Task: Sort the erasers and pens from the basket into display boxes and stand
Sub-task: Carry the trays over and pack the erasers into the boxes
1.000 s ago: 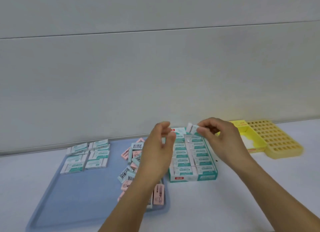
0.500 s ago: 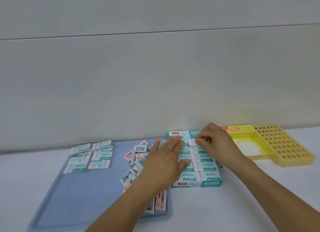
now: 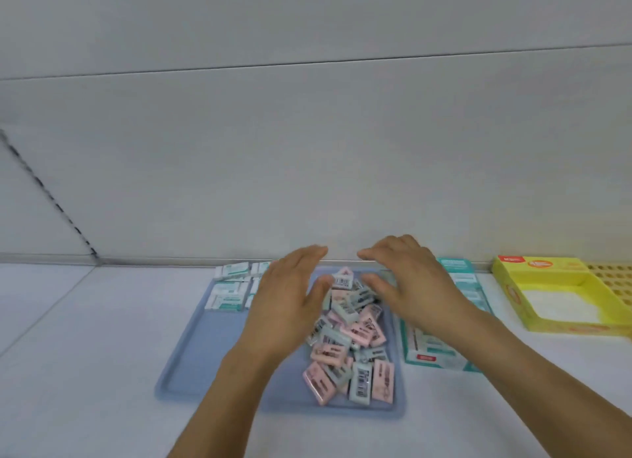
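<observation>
From the head view, my left hand (image 3: pixel 290 297) and right hand (image 3: pixel 410 286) hover over the loose pile of erasers (image 3: pixel 352 334) on the right half of the blue tray (image 3: pixel 212 362), near the desk's (image 3: pixel 85 355) back edge. Each grip is wide, fingers spread, holding nothing. The teal display box (image 3: pixel 444 348) sits just beside the tray's right rim, the yellow box (image 3: pixel 554 297) further right. I see no pens. Raking the jumbled heap with flat palms could, I judge, push erasers over the low rim or mix pink with grey.
</observation>
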